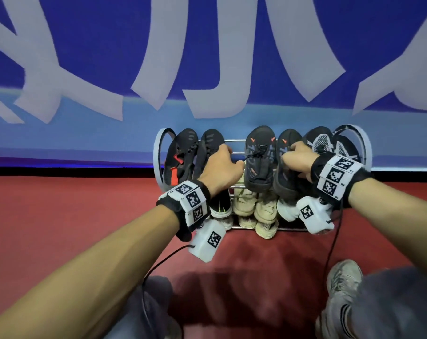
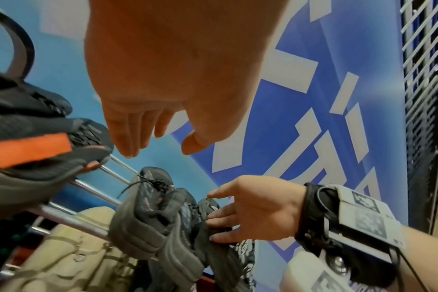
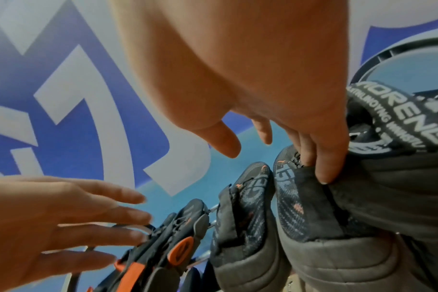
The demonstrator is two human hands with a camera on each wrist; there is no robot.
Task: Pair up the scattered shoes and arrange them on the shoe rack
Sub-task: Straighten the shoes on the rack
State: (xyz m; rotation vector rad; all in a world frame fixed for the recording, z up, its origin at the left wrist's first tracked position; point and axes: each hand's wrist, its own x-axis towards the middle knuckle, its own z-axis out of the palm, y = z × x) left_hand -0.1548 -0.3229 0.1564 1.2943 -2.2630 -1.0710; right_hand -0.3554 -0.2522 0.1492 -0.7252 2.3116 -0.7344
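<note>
A metal shoe rack (image 1: 158, 152) with round ends stands on the red floor against the wall. Its top tier holds a black-and-red pair (image 1: 180, 157), a grey pair with orange marks (image 1: 258, 157) and a black-and-white patterned pair (image 1: 322, 143). On the lower tier are a black-and-green shoe (image 1: 221, 204), a beige pair (image 1: 256, 204) and a white shoe (image 1: 285, 209). My left hand (image 1: 232, 157) hovers by the right black-and-red shoe (image 2: 45, 150), fingers relaxed and holding nothing. My right hand (image 1: 290, 152) rests straight fingers (image 3: 323, 173) on the collar of the right grey shoe (image 3: 313, 213), thumb apart.
A blue banner wall (image 1: 207, 57) rises directly behind the rack. Red carpet (image 1: 60, 204) spreads in front and to the left. My own foot in a grey sneaker (image 1: 342, 280) is at the lower right. Black cables (image 1: 163, 260) hang from both wrist units.
</note>
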